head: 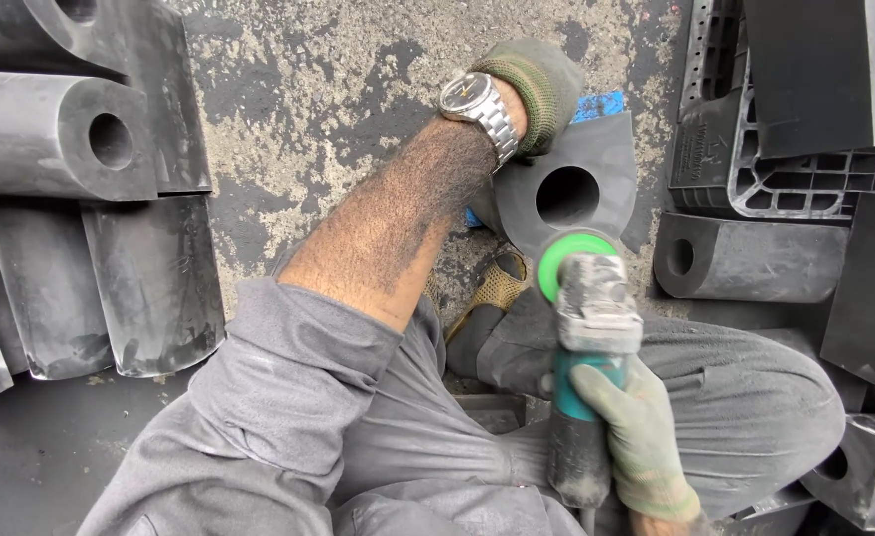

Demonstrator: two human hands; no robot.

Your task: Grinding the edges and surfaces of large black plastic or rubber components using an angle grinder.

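Note:
My left hand (pixel 535 87), in a dark green glove with a metal watch at the wrist, presses on the top of a black rubber block with a round hole (pixel 584 184) standing on the ground. My right hand (pixel 636 432), in a pale green glove, grips the teal body of an angle grinder (pixel 588 328). The grinder's green guard and disc sit against the near edge of that block, just below its hole. My grey-trousered knees frame the tool on both sides.
More black rubber blocks (pixel 70 139) with holes lie stacked at the left, others (pixel 745 258) at the right beside a black plastic pallet (pixel 755 159). A tan shoe (pixel 497 288) rests under the block. The ground is rough stained concrete (pixel 308 79).

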